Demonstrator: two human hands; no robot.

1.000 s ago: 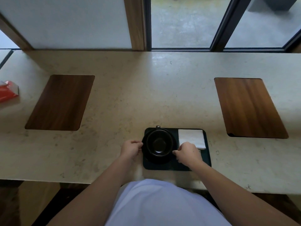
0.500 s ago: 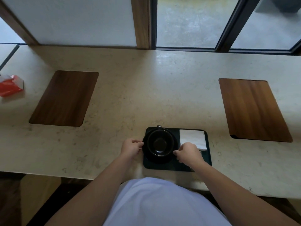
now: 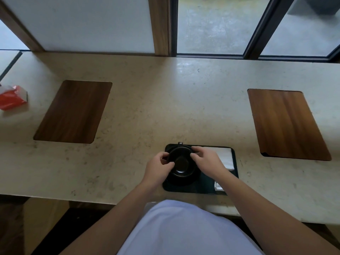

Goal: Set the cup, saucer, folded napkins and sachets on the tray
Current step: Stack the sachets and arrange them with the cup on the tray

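Low in the frame's centre, the left hand (image 3: 159, 163) and right hand (image 3: 207, 160) pinch opposite sides of the black cup (image 3: 181, 159), which sits on its saucer (image 3: 182, 176) at the left of the dark tray (image 3: 202, 189). The folded napkins (image 3: 225, 156) and a sachet (image 3: 218, 186) lie to its right. An uneven grip could tip the cup or skid the saucer.

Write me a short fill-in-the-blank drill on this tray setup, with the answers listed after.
1. The black cup sits on the dark rectangular tray's ___ half.
2. The folded white napkin lies to the ___ of the cup.
3. Both the left hand and right hand touch the ___.
4. The small white sachet lies at the tray's near ___ corner.

Answers: left; right; cup; right
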